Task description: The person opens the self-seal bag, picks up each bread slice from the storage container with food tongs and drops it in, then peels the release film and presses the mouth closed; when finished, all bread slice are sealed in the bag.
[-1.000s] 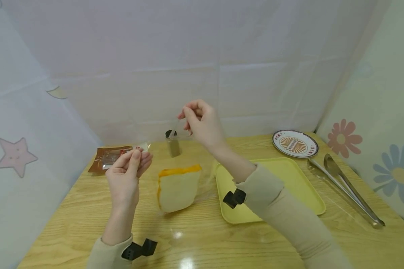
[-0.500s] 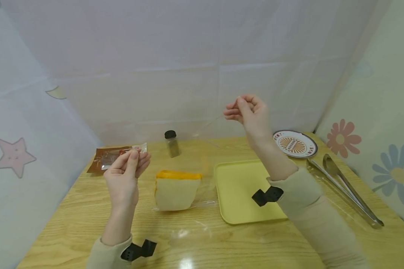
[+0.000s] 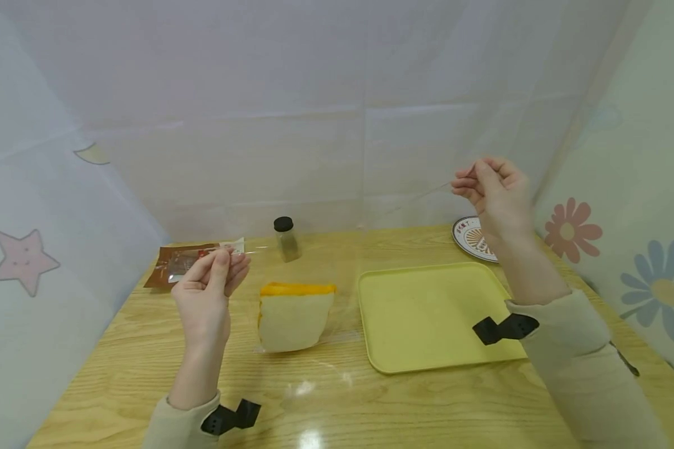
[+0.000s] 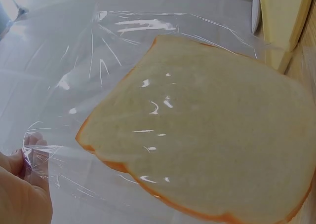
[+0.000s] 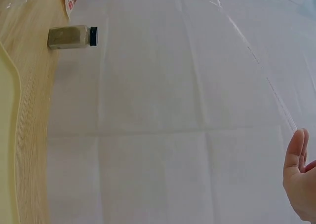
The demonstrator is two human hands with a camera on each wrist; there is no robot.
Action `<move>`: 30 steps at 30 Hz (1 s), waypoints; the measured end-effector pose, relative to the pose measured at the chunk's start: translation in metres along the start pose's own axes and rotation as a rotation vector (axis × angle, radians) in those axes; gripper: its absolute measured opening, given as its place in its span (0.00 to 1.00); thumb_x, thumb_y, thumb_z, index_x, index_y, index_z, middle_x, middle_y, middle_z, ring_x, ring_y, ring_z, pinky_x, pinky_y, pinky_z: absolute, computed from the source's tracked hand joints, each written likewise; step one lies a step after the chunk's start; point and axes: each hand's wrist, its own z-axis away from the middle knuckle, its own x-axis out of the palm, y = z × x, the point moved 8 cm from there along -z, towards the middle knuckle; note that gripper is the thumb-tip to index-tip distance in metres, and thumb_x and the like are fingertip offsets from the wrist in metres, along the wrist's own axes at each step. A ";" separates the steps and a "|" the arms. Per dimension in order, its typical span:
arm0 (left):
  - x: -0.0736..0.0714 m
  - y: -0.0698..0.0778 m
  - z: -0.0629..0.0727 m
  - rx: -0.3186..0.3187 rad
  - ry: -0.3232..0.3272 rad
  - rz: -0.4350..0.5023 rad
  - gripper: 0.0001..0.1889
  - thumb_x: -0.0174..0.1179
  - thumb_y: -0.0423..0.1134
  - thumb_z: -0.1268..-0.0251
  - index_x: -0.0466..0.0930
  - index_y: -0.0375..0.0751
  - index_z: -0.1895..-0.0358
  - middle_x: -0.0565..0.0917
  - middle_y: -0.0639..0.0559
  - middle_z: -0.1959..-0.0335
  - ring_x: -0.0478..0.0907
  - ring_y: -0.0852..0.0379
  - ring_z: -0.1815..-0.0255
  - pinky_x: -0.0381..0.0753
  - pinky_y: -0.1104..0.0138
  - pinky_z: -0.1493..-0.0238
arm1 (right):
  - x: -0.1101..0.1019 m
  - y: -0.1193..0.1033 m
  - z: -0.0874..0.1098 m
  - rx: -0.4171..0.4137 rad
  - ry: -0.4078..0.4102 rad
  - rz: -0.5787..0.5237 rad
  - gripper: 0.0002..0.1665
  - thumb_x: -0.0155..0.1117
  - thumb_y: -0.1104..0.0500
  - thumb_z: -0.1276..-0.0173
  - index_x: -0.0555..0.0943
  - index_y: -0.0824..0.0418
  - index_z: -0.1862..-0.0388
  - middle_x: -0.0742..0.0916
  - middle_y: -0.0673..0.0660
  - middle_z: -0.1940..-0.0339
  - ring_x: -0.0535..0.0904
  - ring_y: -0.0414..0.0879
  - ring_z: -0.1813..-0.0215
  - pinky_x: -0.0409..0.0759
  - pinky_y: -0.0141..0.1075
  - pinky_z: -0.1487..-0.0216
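Note:
Sliced bread (image 3: pixel 293 323) with an orange-brown crust stands inside a clear plastic bag (image 4: pixel 111 56) at the middle of the table. My left hand (image 3: pixel 206 299) pinches the bag's film between thumb and fingers, left of the bread. In the left wrist view, the film wrinkles at that hand (image 4: pixel 29 184). Out to the right and raised, my right hand (image 3: pixel 500 199) pinches the end of a thin clear strand or edge of film (image 5: pixel 259 66). It runs taut back toward the bag, seen in the right wrist view. The film is too transparent to trace fully.
A yellow tray (image 3: pixel 438 318) lies right of the bread. Behind it, a printed plate (image 3: pixel 472 240) is partly covered by my right arm. A black-capped spice jar (image 3: pixel 286 240) stands at the back, and a brown packet (image 3: pixel 171 265) at the left. My sleeve hides most of the tongs (image 3: pixel 629 365).
My right hand has swept right across the table, drawing the clear film with it. The bread has settled slightly more upright. My left hand has barely moved.

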 end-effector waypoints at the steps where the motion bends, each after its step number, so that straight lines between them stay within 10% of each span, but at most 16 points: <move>1: 0.000 0.000 0.000 -0.002 0.002 -0.004 0.11 0.58 0.30 0.38 0.81 0.21 0.59 0.87 0.44 0.72 0.87 0.52 0.67 0.84 0.62 0.61 | -0.005 -0.002 0.000 0.002 0.006 -0.012 0.04 0.56 0.66 0.32 0.72 0.68 0.64 0.83 0.59 0.73 0.83 0.46 0.71 0.84 0.31 0.65; 13: -0.004 -0.002 -0.002 -0.023 0.033 -0.049 0.13 0.59 0.32 0.38 0.80 0.22 0.57 0.87 0.45 0.71 0.87 0.52 0.66 0.84 0.62 0.60 | -0.047 -0.025 0.005 0.058 0.025 0.020 0.10 0.63 0.64 0.36 0.74 0.70 0.62 0.84 0.59 0.73 0.82 0.48 0.71 0.84 0.32 0.66; 21: -0.002 -0.003 -0.001 -0.033 0.023 -0.053 0.13 0.59 0.32 0.38 0.80 0.22 0.57 0.87 0.45 0.71 0.87 0.51 0.66 0.84 0.62 0.60 | 0.009 0.002 0.064 0.096 -0.611 0.966 0.07 0.53 0.61 0.28 0.77 0.64 0.61 0.85 0.48 0.73 0.79 0.41 0.75 0.79 0.33 0.77; 30: 0.000 -0.002 -0.002 -0.031 0.015 -0.047 0.12 0.59 0.31 0.38 0.81 0.23 0.58 0.87 0.45 0.71 0.87 0.52 0.67 0.84 0.62 0.61 | 0.058 0.075 0.149 0.281 -1.047 0.912 0.06 0.56 0.64 0.30 0.78 0.62 0.68 0.84 0.52 0.77 0.78 0.34 0.75 0.80 0.29 0.75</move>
